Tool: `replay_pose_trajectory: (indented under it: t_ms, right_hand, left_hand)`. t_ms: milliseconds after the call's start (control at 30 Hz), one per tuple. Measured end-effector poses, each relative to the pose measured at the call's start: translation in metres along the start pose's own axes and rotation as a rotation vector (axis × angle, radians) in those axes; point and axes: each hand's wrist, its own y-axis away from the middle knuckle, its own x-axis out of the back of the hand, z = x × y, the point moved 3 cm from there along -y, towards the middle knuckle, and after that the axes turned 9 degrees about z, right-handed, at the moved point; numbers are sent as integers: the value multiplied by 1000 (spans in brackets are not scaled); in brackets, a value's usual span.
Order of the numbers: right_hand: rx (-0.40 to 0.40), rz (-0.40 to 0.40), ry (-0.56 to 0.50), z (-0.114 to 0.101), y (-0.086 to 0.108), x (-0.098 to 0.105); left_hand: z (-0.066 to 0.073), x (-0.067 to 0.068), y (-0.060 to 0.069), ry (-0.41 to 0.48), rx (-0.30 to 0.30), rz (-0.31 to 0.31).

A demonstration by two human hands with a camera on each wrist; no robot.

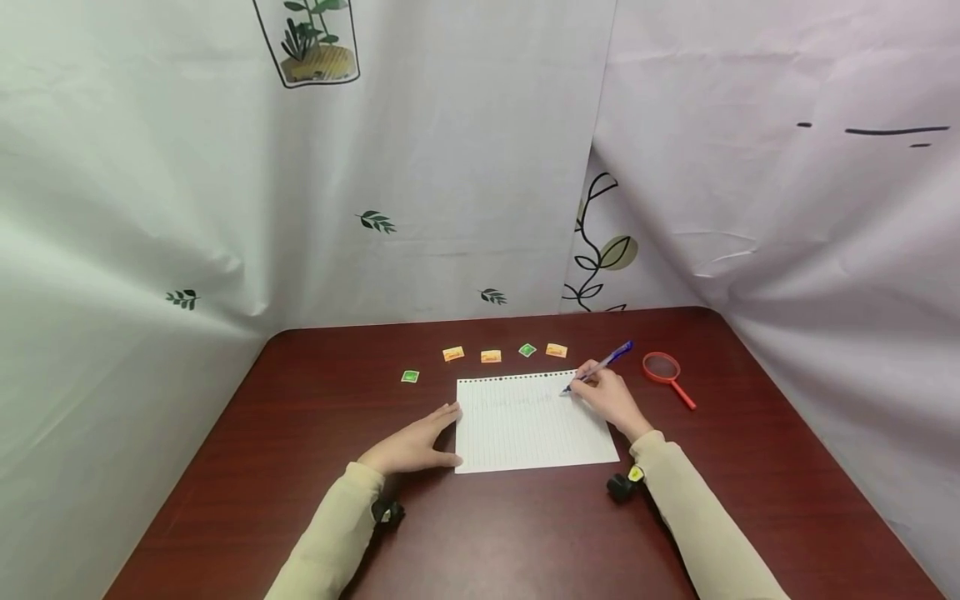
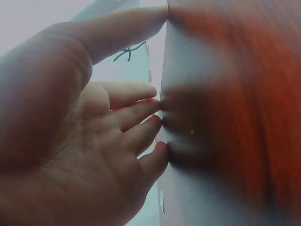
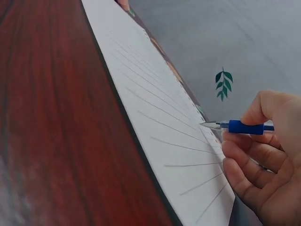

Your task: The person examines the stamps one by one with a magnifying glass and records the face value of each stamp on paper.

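Note:
A lined sheet of paper (image 1: 525,433) with punched holes along its far edge lies on the dark red table. Faint handwriting crosses its upper part. In my right hand (image 1: 611,402) I pinch a blue pen (image 1: 619,351), its tip at the sheet near the upper right. The right wrist view shows the pen's blue grip (image 3: 245,127) between thumb and fingers, with the metal point at the paper. My left hand (image 1: 415,442) rests at the sheet's left edge, thumb and fingers spread. Its fingertips (image 2: 161,149) touch down in the left wrist view.
Beyond the sheet lie orange stamp-like pieces (image 1: 491,357) and green ones (image 1: 409,377). A red magnifying glass (image 1: 678,390) is to the right of my right hand. A white cloth (image 1: 465,167) with plant drawings hangs behind the table (image 1: 510,542).

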Motion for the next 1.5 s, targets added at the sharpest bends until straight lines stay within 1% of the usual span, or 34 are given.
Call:
replay_pose_trajectory:
  t_ms: [167,433,567,767,967,1133,1367,1500]
  right_hand:
    - [-23,8,-10,1,-1,1]
    - [-2,20,-3,-2,-1,0]
    - [-11,28,-1,-2,-1,0]
    - [-36,66,4,2,0,-1]
    - [-13,61,8,3,0,-2]
    - [-22,89,4,2,1,0]
    - [-30,64,0,4,1,0]
    - [-28,65,1,3,1,1]
  left_hand:
    - [0,2,0,13,11,-3]
    - [3,6,-1,-1,4,1]
    - [2,5,-1,-10,7,4]
    - [1,3,-1,-6,4,3]
    - [0,2,-1,-5,7,3]
    - [2,3,-1,-2,2,2]
    - [2,3,-1,-7,6,0]
    - [2,2,-2,-4,6,0]
